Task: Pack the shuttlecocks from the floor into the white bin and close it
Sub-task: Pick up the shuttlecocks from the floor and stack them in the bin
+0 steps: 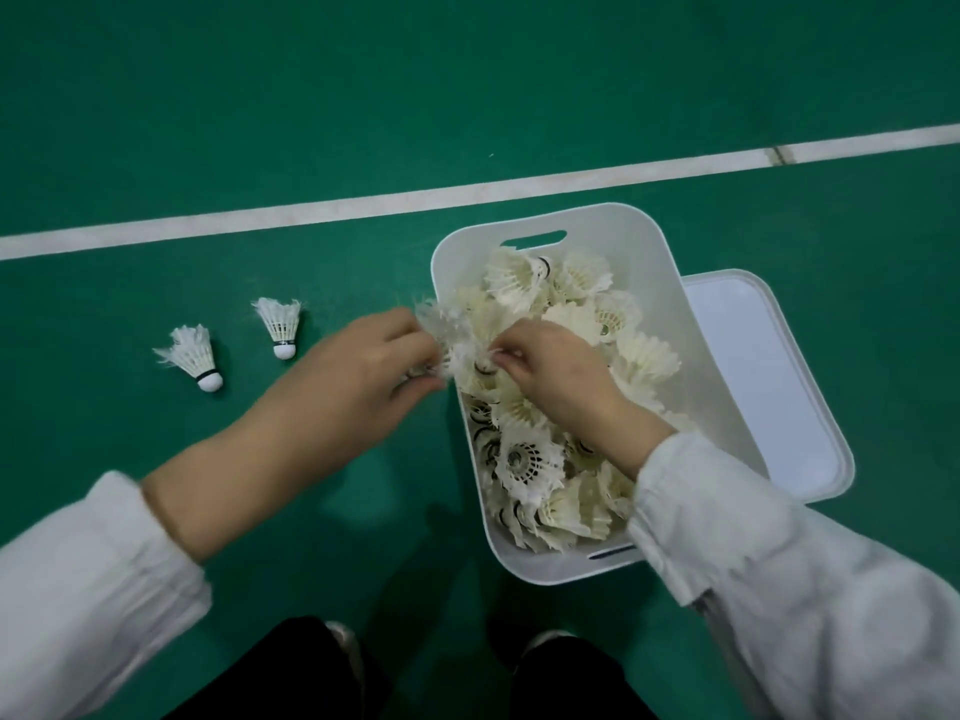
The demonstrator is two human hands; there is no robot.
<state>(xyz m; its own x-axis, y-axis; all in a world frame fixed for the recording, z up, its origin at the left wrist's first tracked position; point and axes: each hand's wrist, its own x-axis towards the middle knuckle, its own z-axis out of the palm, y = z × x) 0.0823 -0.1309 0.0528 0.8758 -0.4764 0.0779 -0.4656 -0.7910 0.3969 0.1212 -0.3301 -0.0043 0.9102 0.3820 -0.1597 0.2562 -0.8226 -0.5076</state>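
A frayed shuttlecock (435, 324) is held in the closed grip of the left hand (363, 371) just at the white bin's (660, 262) rim at nine o'clock. Another shuttlecock (480, 363) is pinched over the heap by the right hand (556, 371). Two shuttlecocks (195, 356) (280, 324) are left on the floor (467, 70), well out at nine o'clock. The lid (769, 387) lies at three o'clock, off the bin. Since the heap is piled high, feathers could be crushed, or a shuttlecock spilled over the rim, and the lid might not be seated.
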